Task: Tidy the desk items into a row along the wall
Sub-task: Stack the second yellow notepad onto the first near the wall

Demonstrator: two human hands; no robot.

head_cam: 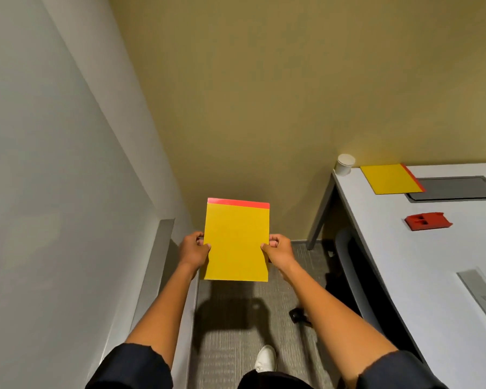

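**Q:** Notepad (236, 242) first: who has it, and where?

**R:** Both hands. The left hand (192, 249) pinches its left edge and the right hand (278, 249) pinches its right edge, thumbs on the yellow face, fingers curled behind. It hangs in the middle of the frame, over the carpet, not over the desk (421, 262). Its long axis runs up the frame, red strip at the far end.

**Q:** Which way does it have to go?

**R:** Toward the right. The desk fills the lower right and right edge of the frame, well apart from the pad. The right hand is the nearer one, so I'd judge the carry swings that way.

**Q:** What is already by the wall?

**R:** At the desk's far corner, upper right of the frame, a white cup (345, 164) stands against the yellow wall (264, 94). Just beside it lies a second yellow pad (390, 179), slightly skewed. A red block (428, 220) sits nearer, away from the wall, so the row looks unfinished.
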